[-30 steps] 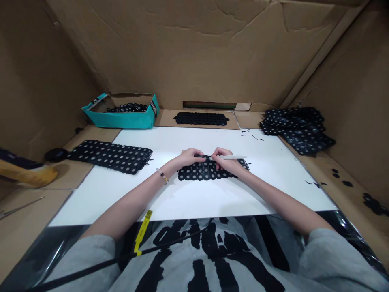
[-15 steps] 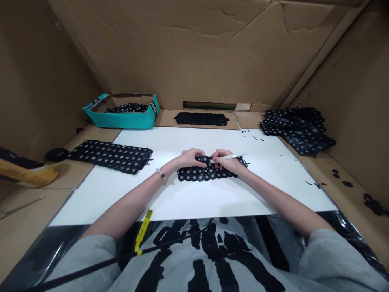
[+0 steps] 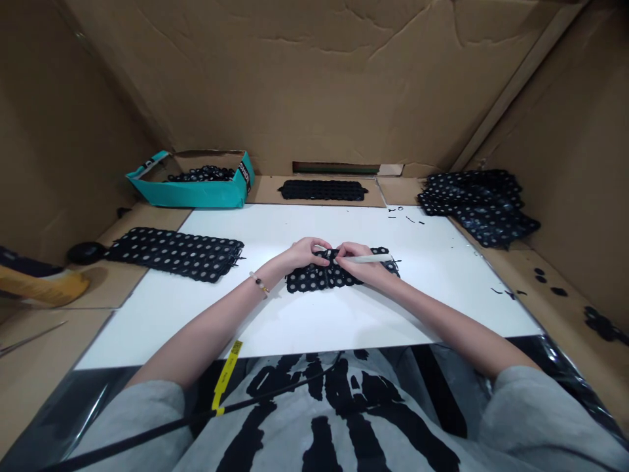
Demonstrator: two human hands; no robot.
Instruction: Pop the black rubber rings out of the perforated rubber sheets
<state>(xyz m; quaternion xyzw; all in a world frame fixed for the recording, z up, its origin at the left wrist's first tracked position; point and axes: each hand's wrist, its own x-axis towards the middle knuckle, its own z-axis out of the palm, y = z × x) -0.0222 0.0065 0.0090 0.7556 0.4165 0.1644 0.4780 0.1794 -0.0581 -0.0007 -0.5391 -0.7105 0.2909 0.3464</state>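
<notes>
A black perforated sheet (image 3: 319, 278) with rows of round holes lies in the middle of the white board (image 3: 304, 321). My left hand (image 3: 304, 252) is closed and pinches the sheet's far edge. My right hand (image 3: 358, 261) is closed round a thin white pen-like tool (image 3: 371, 258) and rests on the sheet, fingertips nearly meeting those of the left hand. The tool's tip points left to where the fingers meet; its shaft runs to the right.
A stack of similar black sheets (image 3: 174, 252) lies at the left, another sheet (image 3: 322, 190) at the back, a pile (image 3: 476, 203) at the right. A teal box (image 3: 191, 183) of black parts stands back left. Cardboard walls enclose the space. Black scraps (image 3: 548, 282) dot the right side.
Both hands have drawn a little closer together over the sheet's far edge, and the white tool has dropped to lie more level. The camera view shifted slightly.
</notes>
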